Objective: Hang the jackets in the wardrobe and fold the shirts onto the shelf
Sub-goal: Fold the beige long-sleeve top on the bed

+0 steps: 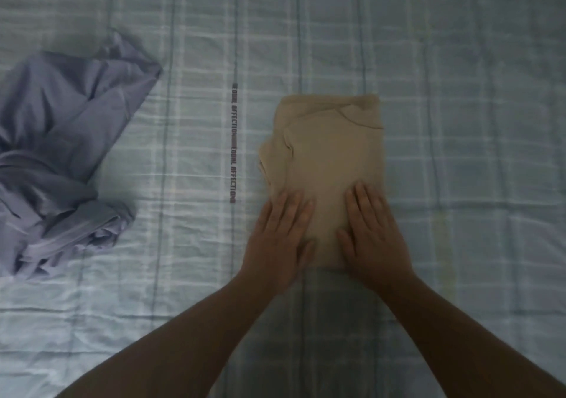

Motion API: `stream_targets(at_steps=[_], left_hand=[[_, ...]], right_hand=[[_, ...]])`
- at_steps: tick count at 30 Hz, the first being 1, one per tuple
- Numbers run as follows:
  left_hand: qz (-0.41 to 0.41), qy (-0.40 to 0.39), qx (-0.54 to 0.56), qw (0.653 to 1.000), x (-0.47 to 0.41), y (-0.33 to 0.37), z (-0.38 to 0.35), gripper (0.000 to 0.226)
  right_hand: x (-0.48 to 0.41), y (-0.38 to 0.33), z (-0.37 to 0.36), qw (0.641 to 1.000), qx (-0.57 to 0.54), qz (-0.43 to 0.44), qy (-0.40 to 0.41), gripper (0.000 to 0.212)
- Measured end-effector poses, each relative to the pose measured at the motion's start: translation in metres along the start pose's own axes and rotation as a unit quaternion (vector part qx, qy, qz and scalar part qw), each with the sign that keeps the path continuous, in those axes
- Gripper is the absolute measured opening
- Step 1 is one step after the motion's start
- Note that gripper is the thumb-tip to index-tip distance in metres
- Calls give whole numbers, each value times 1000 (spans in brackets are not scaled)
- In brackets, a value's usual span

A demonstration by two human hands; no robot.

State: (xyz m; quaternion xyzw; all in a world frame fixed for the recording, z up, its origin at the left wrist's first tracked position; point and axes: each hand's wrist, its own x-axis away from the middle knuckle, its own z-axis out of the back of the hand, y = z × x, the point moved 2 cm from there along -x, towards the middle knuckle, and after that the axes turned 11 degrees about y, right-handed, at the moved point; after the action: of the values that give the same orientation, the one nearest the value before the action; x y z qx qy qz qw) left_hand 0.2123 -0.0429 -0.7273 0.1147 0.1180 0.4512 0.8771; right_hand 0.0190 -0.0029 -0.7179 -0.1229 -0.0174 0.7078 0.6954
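Two hands lie flat on the near end of a folded tan shirt (327, 158), which sits on a checked bed sheet (459, 91) a little right of the middle. The left hand (280, 238) covers the near left corner, the right hand (372, 232) the near right, and the fingers (364, 201) of both are straight and close together, pressing down rather than pinching anything. A crumpled lilac shirt (67, 152) lies well apart at the left edge of the bed, not yet folded.

The tan shirt looks light, soft and limp, so the bundle will likely sag and open if lifted by one edge. A safer hold, I judge, is to slide both palms under the long sides and carry it level. The loose layers along its left side look most likely to slip out. No shelf or wardrobe is in view.
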Motion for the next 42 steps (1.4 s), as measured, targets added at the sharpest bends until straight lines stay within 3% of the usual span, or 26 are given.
stream_targets(at_steps=[9, 12, 15, 21, 26, 30, 34, 38, 42], left_hand=[[11, -33, -26, 999, -5, 5, 14, 67], [16, 34, 5, 999, -37, 6, 34, 57], [17, 76, 18, 997, -92, 2, 33, 56], [55, 16, -32, 998, -119, -28, -10, 64], [57, 34, 21, 998, -117, -24, 0, 61], [-92, 90, 67, 989, -79, -26, 26, 47], [-227, 31, 50, 972, -36, -40, 34, 53], [-261, -57, 6, 964, -33, -65, 29, 68], [-265, -136, -25, 954, -48, -73, 28, 82]], right_hand=[[-18, 5, 17, 998, -19, -29, -43, 64], [-54, 13, 36, 998, -39, -41, 14, 47], [-100, 20, 29, 998, -53, -7, 44, 52], [-121, 44, -20, 998, 11, 25, -53, 63], [-116, 43, -8, 998, -43, 37, -5, 57], [-76, 52, 27, 986, -98, 132, 22, 53], [-28, 74, 31, 964, -36, 257, -56, 63], [-14, 86, 23, 951, -7, 287, -111, 76], [-24, 83, 17, 948, 0, 287, -135, 72]])
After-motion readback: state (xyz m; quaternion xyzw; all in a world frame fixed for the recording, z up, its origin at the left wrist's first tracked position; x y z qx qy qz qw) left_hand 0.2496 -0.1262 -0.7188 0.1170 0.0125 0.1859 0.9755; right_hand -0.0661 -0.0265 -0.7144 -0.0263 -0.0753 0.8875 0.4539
